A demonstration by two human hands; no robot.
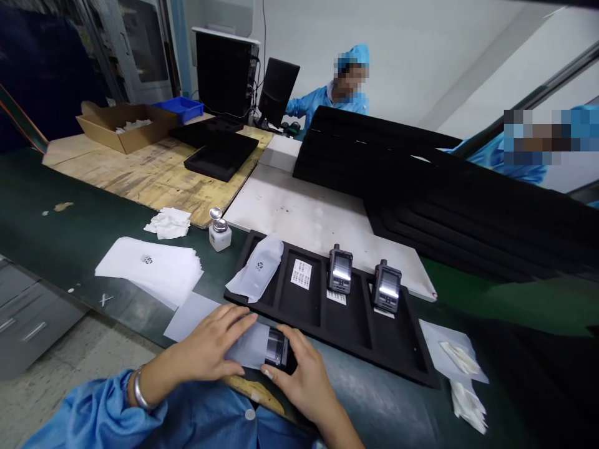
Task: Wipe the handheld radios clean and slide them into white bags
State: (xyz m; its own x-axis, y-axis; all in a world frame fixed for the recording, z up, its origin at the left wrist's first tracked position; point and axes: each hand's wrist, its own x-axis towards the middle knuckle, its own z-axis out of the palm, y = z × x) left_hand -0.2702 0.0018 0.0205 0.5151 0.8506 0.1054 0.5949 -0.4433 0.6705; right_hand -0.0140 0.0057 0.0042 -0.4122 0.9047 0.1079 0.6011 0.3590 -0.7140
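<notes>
Head view, at the near edge of the counter (pixel 70 243). We see the left hand (pixel 210 349) laid over a white bag (pixel 248 349), fingers spread on top and thumb at its near edge, so that it grips the bag. The right hand (pixel 302 368) is closed around the bare end of a small black device (pixel 277 348), which lies half inside the bag's mouth. Bag and device sit between the two hands, just in front of a black tray (pixel 355 333).

In the tray we note, from left to right, a bagged item (pixel 259 268), a label card (pixel 301 273) and two handsets (pixel 340 269) standing upright in separate compartments. Just beyond the tray's left corner stands a small bottle (pixel 219 232). To the left lie a sheaf of white bags (pixel 152 268) and some wipes (pixel 168 223). A stack of black foam sheets (pixel 444 187) fills the right side. Two co-workers in blue coats (pixel 322 96) are behind it.
</notes>
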